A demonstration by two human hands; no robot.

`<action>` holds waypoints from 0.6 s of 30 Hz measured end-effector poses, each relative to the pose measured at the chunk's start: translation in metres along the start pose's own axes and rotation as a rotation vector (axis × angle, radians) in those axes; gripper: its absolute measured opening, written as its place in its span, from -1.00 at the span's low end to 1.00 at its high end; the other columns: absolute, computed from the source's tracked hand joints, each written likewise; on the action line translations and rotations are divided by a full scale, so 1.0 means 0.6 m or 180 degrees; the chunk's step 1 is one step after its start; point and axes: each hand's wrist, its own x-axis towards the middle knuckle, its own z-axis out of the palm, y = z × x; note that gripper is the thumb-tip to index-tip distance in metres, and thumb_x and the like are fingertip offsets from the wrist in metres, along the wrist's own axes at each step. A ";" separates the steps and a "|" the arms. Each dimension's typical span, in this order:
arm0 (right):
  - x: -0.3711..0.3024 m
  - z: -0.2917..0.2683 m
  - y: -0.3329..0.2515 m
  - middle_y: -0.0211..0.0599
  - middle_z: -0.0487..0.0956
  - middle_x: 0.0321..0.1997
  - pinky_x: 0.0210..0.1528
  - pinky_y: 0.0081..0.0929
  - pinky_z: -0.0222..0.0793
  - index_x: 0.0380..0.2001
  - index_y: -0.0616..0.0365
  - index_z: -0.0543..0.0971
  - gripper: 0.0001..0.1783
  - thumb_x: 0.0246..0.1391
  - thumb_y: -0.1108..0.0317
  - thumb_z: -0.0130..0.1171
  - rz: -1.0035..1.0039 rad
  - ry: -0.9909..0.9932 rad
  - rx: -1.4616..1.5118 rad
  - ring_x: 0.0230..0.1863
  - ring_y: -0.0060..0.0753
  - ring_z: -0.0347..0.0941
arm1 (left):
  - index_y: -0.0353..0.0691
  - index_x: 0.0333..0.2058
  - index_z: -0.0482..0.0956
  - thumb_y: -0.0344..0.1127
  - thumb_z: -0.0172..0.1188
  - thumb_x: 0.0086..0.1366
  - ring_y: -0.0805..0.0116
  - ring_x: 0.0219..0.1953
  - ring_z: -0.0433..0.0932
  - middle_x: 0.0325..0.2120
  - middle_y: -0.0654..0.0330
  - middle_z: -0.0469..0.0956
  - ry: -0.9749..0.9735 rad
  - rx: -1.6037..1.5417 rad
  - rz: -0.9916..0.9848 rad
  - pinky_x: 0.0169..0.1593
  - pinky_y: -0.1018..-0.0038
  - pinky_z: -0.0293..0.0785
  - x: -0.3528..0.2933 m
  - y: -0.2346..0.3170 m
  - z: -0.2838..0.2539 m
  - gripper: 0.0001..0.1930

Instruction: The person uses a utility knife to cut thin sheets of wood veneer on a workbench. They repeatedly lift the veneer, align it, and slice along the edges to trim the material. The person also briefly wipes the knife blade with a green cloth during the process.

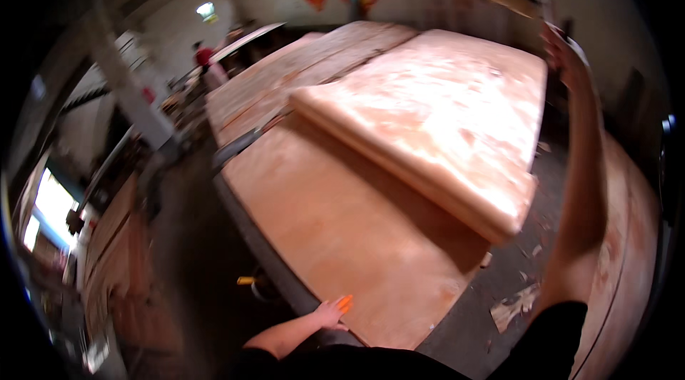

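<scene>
A wide wood veneer sheet [342, 230] lies on a dark-edged bench in front of me. My left hand [332, 313] rests on its near left corner, fingers laid out, with orange coverings on the fingertips. Across the far part of this sheet lies a second veneer [442, 109], pale and shiny, its near edge rounded and raised, casting a shadow. My right hand [564, 59] is raised high at the far right, beyond the veneer's right edge. Motion smears its fingers, and whether they hold anything is unclear.
More wood sheets [321, 66] lie behind the bench, and others [621, 259] stand low at the right. Wood scraps [514, 306] litter the floor. A pillar [132, 87] rises at the left. Far off, a person in red [205, 57] stands near another board.
</scene>
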 end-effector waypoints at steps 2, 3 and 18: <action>-0.026 -0.031 0.027 -0.80 0.26 -0.60 -0.72 -0.81 -0.13 -0.13 -0.10 0.42 -0.65 0.02 0.07 0.09 0.0310 0.0161 -0.0064 -0.69 -0.91 0.05 | -0.14 0.16 0.05 0.25 0.12 -0.07 0.22 0.24 -0.06 0.24 0.15 -0.17 0.0142 -0.0240 0.0077 0.04 0.13 0.23 0.012 -0.002 -0.003 -0.10; -0.042 -0.036 0.063 -0.83 0.27 -0.58 -0.72 -0.81 -0.15 -0.04 -0.11 0.39 -0.59 0.03 0.07 0.07 0.0574 0.0225 -0.0123 -0.68 -0.92 0.05 | -0.16 0.16 0.05 0.26 0.09 -0.06 0.20 0.25 -0.09 0.24 0.12 -0.19 0.0028 -0.0305 0.0039 0.04 0.14 0.22 0.004 -0.001 -0.003 -0.11; -0.768 0.210 0.343 -0.64 0.20 -0.69 -0.76 -0.80 -0.10 -0.47 -0.01 0.34 -0.85 0.07 0.23 0.05 0.2451 -0.0523 0.0749 -0.77 -0.78 0.02 | -0.37 0.08 0.14 0.17 0.09 0.03 -0.04 0.05 0.22 0.03 -0.14 0.21 0.3139 -0.2375 0.0915 0.08 0.34 0.19 0.125 0.158 -0.475 -0.18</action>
